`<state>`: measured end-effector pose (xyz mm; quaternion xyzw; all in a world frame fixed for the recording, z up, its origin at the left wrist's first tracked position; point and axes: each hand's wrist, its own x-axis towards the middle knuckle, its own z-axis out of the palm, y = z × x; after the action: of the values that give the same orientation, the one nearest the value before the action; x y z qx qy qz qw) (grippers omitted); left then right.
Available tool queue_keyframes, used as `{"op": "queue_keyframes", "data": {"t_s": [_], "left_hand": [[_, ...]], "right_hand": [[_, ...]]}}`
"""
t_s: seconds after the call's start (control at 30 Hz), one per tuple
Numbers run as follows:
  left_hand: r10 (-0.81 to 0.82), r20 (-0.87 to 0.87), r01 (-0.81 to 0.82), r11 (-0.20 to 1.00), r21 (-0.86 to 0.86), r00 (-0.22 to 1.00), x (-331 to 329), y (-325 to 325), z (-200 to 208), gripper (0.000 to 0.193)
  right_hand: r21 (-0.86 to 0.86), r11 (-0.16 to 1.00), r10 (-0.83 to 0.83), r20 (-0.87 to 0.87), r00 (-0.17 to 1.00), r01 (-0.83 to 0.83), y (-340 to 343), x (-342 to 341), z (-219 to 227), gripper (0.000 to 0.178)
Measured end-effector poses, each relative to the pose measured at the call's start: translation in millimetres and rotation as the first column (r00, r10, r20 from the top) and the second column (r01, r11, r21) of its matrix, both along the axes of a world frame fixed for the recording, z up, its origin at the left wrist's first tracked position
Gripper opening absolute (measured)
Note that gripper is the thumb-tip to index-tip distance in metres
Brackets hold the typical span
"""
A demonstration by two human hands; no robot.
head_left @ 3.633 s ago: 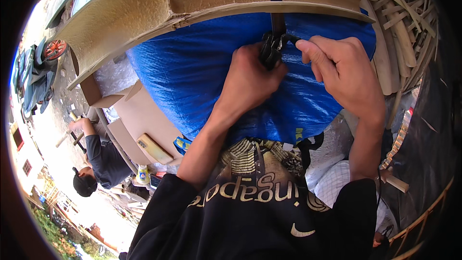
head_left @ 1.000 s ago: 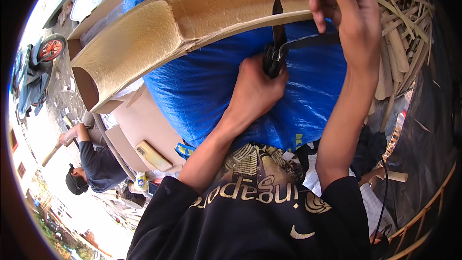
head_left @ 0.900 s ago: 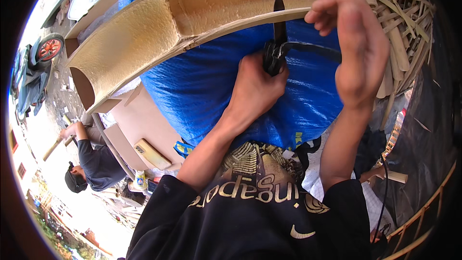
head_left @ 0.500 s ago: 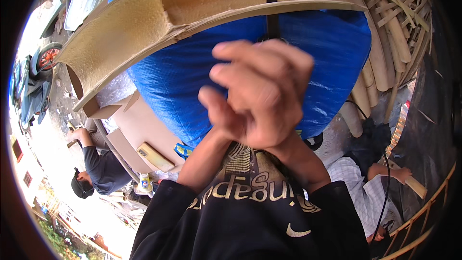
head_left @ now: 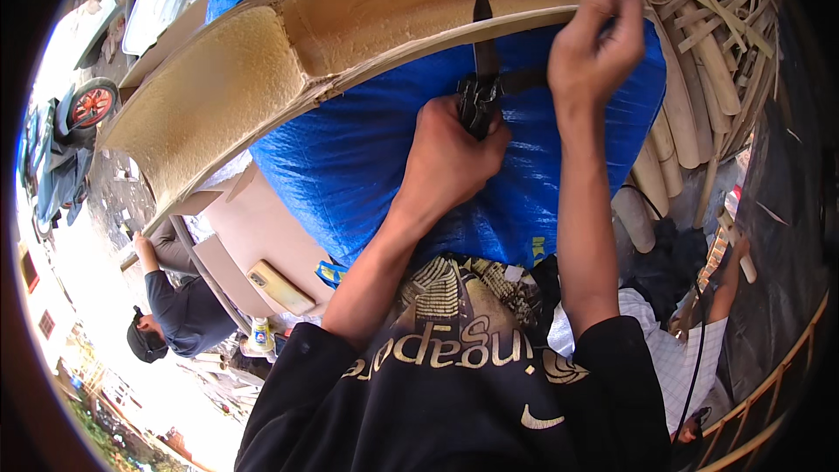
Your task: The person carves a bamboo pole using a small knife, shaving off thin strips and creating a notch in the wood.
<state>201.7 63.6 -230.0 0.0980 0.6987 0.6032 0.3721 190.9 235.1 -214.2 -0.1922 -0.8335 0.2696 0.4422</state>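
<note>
My left hand (head_left: 450,157) is closed around the dark handle of a knife (head_left: 485,61). The blade points away from me, and its tip overlaps a long, curved half-shell of split bamboo (head_left: 384,22) lying across the far side. My right hand (head_left: 599,44) is raised at the bamboo's right end, its fingers curled in. Whether anything sits inside those fingers is hidden, and I cannot tell if they touch the bamboo. Below the knife, a blue plastic sheet (head_left: 350,166) spreads over my lap. A dark streak lies on it between the knife and my right wrist.
Bamboo poles (head_left: 690,79) and thin strips (head_left: 743,17) pile up at the far right. A phone (head_left: 280,287) lies on cardboard (head_left: 262,227) at left. One person (head_left: 188,306) sits at left, another (head_left: 664,350) at right holding a piece of wood. A motorbike wheel (head_left: 92,107) stands far left.
My hands were together, blurred, in front of the knife. The right has moved away to the far right; the left now shows on the handle. The bamboo has shifted slightly left.
</note>
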Motion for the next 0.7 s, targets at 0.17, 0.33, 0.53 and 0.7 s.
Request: {"op": "queue_keyframes", "data": {"t_s": [0.17,0.33,0.53,0.7], "left_hand": [[0.018,0.046,-0.017,1.000,-0.010,0.999,-3,-2,0,0.022],[0.051,0.142,-0.046,0.998,-0.037,0.989,-3,1,14,0.020],[0.142,0.005,-0.139,0.978,-0.156,0.990,5,-2,8,0.020],[0.111,-0.076,-0.123,0.975,-0.185,0.991,10,14,7,0.020]], "right_hand": [[-0.224,0.965,0.042,-0.370,0.928,-0.133,-2,-8,-10,0.030],[-0.550,0.520,-0.007,-0.768,0.640,-0.654,3,13,43,0.036],[-0.081,0.672,0.726,-0.125,0.676,-0.736,-71,13,91,0.023],[0.156,0.692,0.705,0.062,0.706,-0.705,-151,7,32,0.019]]}}
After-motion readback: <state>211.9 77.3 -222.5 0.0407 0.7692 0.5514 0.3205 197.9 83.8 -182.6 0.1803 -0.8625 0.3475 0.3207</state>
